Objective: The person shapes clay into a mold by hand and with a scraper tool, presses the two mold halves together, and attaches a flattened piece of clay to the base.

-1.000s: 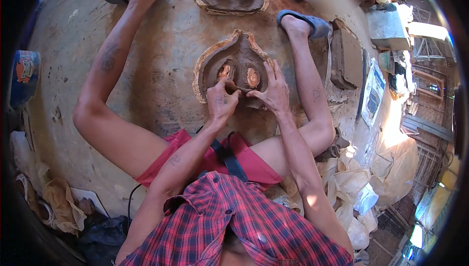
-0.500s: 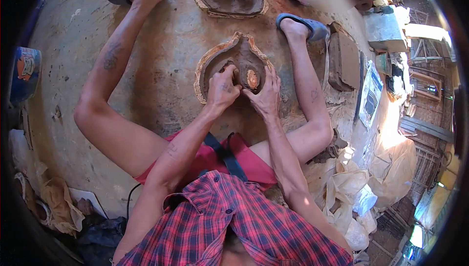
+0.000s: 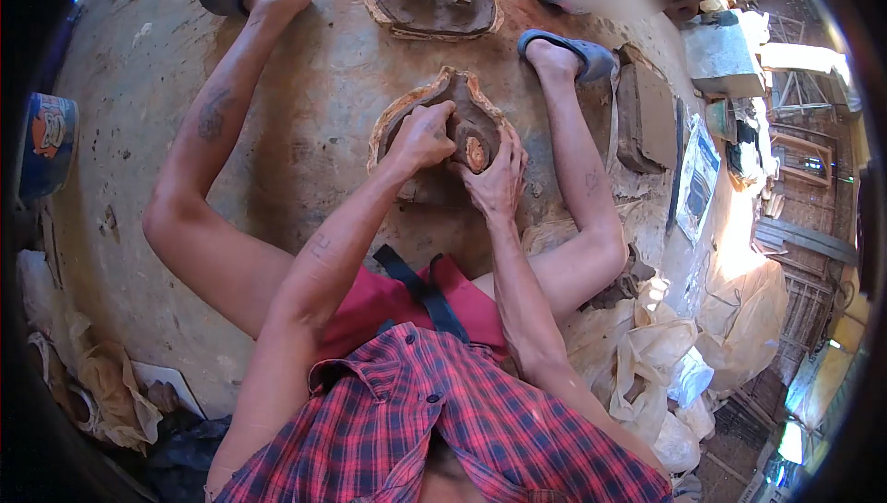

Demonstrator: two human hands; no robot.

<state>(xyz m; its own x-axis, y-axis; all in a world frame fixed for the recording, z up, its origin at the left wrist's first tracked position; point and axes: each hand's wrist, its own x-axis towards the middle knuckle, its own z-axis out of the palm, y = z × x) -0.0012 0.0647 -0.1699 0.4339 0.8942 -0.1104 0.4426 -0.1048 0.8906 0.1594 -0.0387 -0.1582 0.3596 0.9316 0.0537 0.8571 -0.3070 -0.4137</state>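
- Grey, stained and reddish in places, the broad floor (image 3: 305, 161) lies under the person's bare, spread legs.
- A red-and-navy checked cloth shirt (image 3: 397, 420) covers the person's torso.
- Cream, crumpled plastic sheets (image 3: 739, 318) are heaped to the person's right.
- Plain red cloth shorts (image 3: 370, 314) show above the shirt, with a dark strap lying across them.
- The drop-shaped form with a rough tan rim and dark brown, clay-like lining (image 3: 393, 124) is on the floor between the lower legs, its narrow end pointing away from the person. Both hands touch it.
- A second tan-rimmed form with the same dark lining (image 3: 434, 18) lies farther off, between the feet and apart from the first. Two pale oval insets show inside it.
- A brown, flat-faced rectangular block (image 3: 650, 115) sits just beside the right foot.
- A blue container with an orange picture (image 3: 48, 145) is at the far left.
- Blue-grey clogs (image 3: 591, 58) are on both feet.
- The right hand (image 3: 495, 175) cups the near form's lower right edge; its fingers grasp there, thumb toward the near side.
- The left hand (image 3: 426, 136) is over the left part of the lining, fingers curled inward; whether they pinch anything, I cannot tell.
- An orange-tan oval inset (image 3: 475, 154) shows in the near form, between the hands.
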